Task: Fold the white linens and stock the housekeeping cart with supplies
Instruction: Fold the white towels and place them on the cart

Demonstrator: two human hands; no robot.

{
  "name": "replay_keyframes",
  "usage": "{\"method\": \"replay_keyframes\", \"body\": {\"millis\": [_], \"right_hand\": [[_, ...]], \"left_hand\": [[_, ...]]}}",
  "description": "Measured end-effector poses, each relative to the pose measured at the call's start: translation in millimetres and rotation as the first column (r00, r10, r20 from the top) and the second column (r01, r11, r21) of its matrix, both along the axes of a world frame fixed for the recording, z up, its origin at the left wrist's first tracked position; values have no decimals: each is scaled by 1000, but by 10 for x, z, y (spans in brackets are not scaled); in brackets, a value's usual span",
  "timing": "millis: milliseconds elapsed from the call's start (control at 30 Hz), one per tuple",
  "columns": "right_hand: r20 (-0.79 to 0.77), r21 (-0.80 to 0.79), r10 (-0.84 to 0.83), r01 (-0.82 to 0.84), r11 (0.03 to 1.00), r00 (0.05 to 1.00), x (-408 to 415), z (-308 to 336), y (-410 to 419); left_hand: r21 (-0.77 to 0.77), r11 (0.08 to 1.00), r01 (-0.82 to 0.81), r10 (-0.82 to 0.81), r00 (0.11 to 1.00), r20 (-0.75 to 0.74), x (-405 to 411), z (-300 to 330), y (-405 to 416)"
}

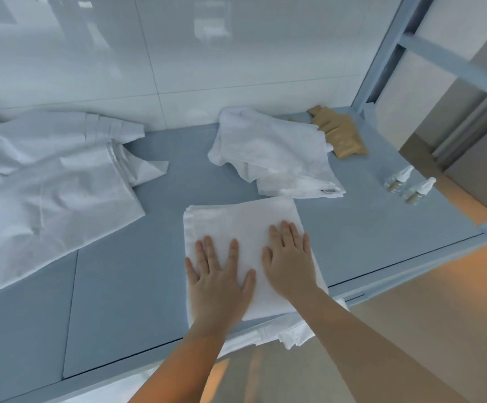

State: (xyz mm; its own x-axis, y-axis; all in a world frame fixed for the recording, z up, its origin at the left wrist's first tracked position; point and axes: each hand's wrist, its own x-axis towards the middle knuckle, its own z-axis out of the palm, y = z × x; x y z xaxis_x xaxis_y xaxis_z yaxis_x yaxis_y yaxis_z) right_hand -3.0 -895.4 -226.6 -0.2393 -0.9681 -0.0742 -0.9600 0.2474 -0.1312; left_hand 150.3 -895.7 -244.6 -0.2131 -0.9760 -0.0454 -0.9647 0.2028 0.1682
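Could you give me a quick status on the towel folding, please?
Left hand and right hand open, pressing flat on folded towel. Crumpled towel and loose sheet unfolded behind. Nothing in the way.

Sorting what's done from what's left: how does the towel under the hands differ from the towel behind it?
The folded towel lies flat and square with stacked edges; the crumpled towel is a loose, wrinkled heap. The left hand and right hand press the folded towel; nothing touches the crumpled towel. Both are white, on the blue shelf.
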Motion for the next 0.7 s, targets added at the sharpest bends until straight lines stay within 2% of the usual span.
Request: {"method": "replay_keyframes", "body": {"millis": [67,267,433,700], "right_hand": [[46,10,-54,53,999,997,-155,-7,84],[7,58,-108,107,993,994,-924,-19,231],[-10,51,-87,87,995,996,-1474,-58,213],[-29,82,-4,6,997,1000,-2581,-46,183]], "left_hand": [[16,1000,20,-20,1000,-15,-285,14,53],[19,993,113,-113,993,-17,-937,121,29],[-79,988,134,-138,989,-48,-1352,94,-105],[-47,994,98,-99,995,-18,-2469,16,-57]]}}
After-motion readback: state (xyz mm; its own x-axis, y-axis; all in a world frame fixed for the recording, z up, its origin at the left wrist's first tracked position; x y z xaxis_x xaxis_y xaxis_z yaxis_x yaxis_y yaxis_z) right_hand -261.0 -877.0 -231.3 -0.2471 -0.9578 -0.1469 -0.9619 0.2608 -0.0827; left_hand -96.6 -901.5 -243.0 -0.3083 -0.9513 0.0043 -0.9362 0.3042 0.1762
